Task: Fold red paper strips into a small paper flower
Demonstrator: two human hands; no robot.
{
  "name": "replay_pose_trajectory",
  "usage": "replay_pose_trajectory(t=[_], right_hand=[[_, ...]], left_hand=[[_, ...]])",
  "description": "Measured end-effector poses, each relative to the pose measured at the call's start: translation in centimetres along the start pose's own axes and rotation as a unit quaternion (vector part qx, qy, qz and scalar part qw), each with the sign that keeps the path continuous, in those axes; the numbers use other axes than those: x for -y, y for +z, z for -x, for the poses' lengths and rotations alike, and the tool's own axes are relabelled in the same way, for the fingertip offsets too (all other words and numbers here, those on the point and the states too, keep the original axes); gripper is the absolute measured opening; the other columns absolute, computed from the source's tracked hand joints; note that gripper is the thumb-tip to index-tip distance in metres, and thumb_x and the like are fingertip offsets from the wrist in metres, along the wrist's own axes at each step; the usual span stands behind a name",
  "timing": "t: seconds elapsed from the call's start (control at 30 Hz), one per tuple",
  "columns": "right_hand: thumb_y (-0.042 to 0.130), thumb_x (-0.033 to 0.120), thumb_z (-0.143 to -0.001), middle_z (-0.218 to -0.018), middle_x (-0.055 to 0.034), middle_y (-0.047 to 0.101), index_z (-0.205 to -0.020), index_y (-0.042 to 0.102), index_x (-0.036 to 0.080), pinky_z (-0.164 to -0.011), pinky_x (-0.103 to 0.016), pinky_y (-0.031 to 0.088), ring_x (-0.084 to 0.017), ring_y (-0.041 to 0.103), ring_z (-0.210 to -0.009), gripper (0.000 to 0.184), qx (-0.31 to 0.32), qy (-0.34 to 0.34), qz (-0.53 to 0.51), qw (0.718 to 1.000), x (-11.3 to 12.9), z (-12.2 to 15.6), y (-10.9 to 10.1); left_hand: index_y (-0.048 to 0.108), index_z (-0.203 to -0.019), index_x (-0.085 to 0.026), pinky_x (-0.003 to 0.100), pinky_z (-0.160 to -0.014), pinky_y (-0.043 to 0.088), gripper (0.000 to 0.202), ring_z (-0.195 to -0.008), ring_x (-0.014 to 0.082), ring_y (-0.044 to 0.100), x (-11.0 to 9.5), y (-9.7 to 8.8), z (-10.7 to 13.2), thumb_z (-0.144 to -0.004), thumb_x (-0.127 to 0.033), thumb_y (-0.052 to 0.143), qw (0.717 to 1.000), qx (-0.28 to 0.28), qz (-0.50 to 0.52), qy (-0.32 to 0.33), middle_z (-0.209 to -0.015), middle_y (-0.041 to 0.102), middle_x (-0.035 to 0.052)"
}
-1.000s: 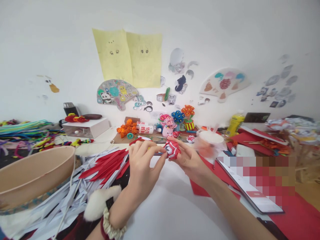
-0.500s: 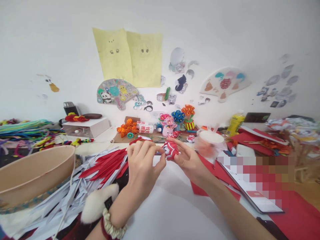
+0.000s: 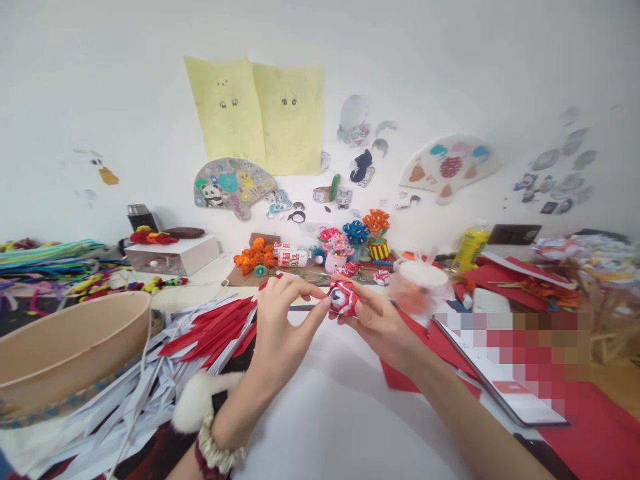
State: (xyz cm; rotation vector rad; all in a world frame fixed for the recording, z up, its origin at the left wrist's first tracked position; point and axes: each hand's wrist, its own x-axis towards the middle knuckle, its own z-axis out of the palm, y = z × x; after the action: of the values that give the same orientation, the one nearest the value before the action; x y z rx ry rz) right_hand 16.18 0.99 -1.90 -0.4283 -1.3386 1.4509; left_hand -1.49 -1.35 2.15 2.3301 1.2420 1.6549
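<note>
A small red-and-white folded-paper ball [image 3: 344, 298] is held up above the white surface, with a dark opening showing on its face. My right hand [image 3: 383, 323] grips it from the right, the thumb on the near side and the fingers behind. From the left, my left hand [image 3: 285, 327] brings its thumb and index fingertips together at the ball's edge, pinching there. Its other fingers are bent behind the index. Left of that hand lie red paper strips [image 3: 213, 333] and white paper strips [image 3: 135, 380].
A beige oval tub [image 3: 75, 340] stands at the left. On the right are a tablet [image 3: 505, 380], red paper sheets [image 3: 595, 433] and a lidded cup [image 3: 423, 283]. Behind the hands are a lying bottle [image 3: 295, 257] and orange craft flowers [image 3: 257, 257].
The paper ball has turned, so its dark opening now faces me more. My left thumb and index finger have straightened, and the left wrist has shifted slightly left.
</note>
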Motion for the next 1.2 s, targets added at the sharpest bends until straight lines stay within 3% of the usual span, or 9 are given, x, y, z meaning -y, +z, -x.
replay_pose_trajectory(t=[0.6, 1.2], right_hand=[[0.065, 0.044, -0.084, -0.119, -0.0077, 0.061, -0.128, 0.057, 0.027, -0.084, -0.034, 0.047, -0.021, 0.056, -0.102, 0.048, 0.01, 0.003, 0.005, 1.0, 0.26, 0.04, 0.27], [0.065, 0.042, -0.085, -0.129, -0.0083, 0.057, -0.129, 0.056, 0.027, -0.095, -0.04, 0.045, -0.022, 0.057, -0.11, 0.047, 0.013, 0.001, -0.007, 1.0, 0.08, 0.09, 0.43]], left_hand=[[0.06, -0.074, -0.022, 0.034, -0.074, 0.037, 0.011, -0.079, 0.0177, 0.054, 0.0, 0.2, -0.22, -0.08, -0.026, 0.068, 1.0, 0.011, 0.008, -0.005, -0.08, 0.065, -0.0005], [0.066, -0.081, -0.023, 0.034, -0.069, 0.033, 0.007, -0.071, 0.0165, 0.052, -0.47, 0.52, 0.46, -0.086, -0.022, 0.062, 0.995, -0.001, -0.08, 0.065, -0.074, 0.065, -0.0005]])
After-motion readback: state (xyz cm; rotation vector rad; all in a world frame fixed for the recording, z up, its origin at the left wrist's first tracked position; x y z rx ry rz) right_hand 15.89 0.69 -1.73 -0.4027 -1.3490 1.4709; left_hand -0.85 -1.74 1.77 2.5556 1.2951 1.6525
